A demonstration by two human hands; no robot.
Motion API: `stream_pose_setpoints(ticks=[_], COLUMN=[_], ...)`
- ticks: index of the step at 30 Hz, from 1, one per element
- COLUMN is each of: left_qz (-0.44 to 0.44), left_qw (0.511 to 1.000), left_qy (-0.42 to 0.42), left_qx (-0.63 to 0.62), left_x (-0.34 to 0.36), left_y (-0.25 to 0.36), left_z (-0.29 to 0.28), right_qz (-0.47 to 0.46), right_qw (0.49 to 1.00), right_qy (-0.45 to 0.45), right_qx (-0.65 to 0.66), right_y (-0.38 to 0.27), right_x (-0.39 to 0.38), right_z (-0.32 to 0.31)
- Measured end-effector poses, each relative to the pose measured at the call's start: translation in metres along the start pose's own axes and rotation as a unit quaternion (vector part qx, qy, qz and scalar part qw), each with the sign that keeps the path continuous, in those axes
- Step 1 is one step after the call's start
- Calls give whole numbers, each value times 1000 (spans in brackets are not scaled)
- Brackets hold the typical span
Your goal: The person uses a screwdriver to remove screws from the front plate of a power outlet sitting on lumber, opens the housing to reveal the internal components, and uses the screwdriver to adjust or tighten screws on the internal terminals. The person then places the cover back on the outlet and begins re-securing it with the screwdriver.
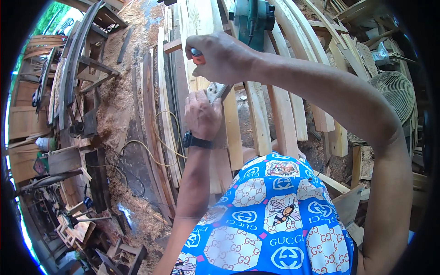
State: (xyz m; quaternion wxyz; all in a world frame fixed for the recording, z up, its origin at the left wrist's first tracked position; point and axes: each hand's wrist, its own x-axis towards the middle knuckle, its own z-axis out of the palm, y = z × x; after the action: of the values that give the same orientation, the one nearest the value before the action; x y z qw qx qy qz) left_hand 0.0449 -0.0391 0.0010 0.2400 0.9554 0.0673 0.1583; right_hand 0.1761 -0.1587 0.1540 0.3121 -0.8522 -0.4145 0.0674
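Observation:
My right hand (224, 55) is closed round a short orange handle (198, 57) with a dark blue end, like a screwdriver's; its working end is hidden. Just below it, my left hand (201, 114), with a dark band on the wrist, has its fingers bent over a small grey metal piece (213, 90) with a hole in it. A flat metal edge runs off to the right of that piece. Both hands are over pale wooden boards (198, 20). Beyond my right forearm a teal power tool (252, 20) with a dark cord rests on the boards.
Long planks (284, 114) lie side by side to the right, their ends toward me. A wire fan guard (393, 91) stands at the right. A yellow cord (158, 160) loops over the strips at left. Wood shavings (117, 105) cover the floor; wooden frames (87, 64) stand far left.

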Motion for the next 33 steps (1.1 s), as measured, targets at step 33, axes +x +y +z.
stream_pose_setpoints(ticks=[33], left_qz=[-34], left_qw=[999], left_qy=[-15], left_qx=[-1], left_x=[142], left_y=[-53], left_z=[38], right_qz=[46], right_qw=[935], right_qy=[310], right_qx=[164], right_y=[54], right_x=[-45], right_z=[-32])
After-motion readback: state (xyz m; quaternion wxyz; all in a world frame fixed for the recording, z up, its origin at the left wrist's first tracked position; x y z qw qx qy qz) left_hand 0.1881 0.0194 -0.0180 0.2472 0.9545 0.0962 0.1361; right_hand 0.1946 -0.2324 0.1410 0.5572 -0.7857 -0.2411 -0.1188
